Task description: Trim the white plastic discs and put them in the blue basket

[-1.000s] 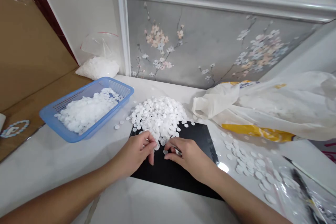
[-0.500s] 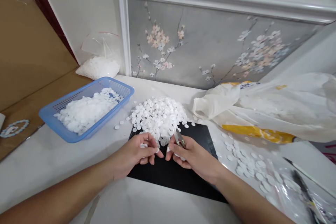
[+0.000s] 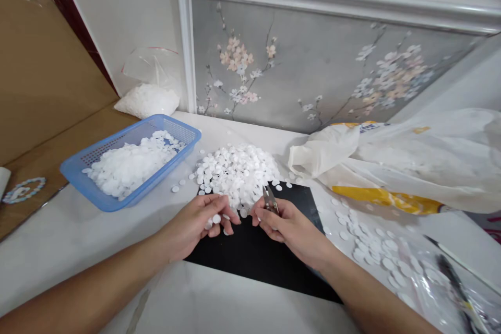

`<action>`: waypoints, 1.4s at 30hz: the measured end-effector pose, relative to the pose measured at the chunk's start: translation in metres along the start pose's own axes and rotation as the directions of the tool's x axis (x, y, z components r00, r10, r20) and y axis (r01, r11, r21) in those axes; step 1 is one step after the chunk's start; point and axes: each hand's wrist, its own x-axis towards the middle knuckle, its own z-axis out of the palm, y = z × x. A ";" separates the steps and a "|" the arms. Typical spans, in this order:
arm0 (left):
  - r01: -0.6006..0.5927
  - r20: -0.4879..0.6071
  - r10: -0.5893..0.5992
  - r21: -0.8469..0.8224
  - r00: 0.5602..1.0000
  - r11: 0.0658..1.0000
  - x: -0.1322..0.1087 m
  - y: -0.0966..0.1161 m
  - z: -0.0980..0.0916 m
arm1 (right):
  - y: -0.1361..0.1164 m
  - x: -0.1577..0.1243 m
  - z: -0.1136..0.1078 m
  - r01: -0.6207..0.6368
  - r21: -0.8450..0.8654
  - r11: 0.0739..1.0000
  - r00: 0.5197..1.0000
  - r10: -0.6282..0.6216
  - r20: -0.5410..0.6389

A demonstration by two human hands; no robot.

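Observation:
A heap of small round white discs (image 3: pixel 238 169) sits at the back of a black mat (image 3: pixel 250 266), partly spilling onto the white table. My left hand (image 3: pixel 195 222), fingers curled, has several white discs in it, and one more shows at its fingertips. Opposite it, my right hand (image 3: pixel 291 224) wraps round a pair of thread snips (image 3: pixel 270 201), their blades pointing up toward the heap. A bit of white shows near the right fingertips. Both hands are over the mat, a small gap apart.
On the left stands a blue plastic basket (image 3: pixel 152 181) of white discs, with a zip bag (image 3: pixel 148 100) of white pieces behind. A white-and-yellow plastic bag (image 3: pixel 391 167) lies right, near loose discs (image 3: pixel 368 242) and a black-handled tool (image 3: pixel 452 276). A framed picture (image 3: pixel 297 73) leans behind.
My left hand has turned and drawn back slightly left, showing more discs in its fingers. The right hand has shifted a little, the snips now more upright.

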 end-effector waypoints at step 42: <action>-0.085 0.024 0.092 0.662 0.995 0.745 -0.003 0.006 -0.008 | 0.001 0.005 0.005 0.011 -0.281 0.960 0.993 -0.044 -0.112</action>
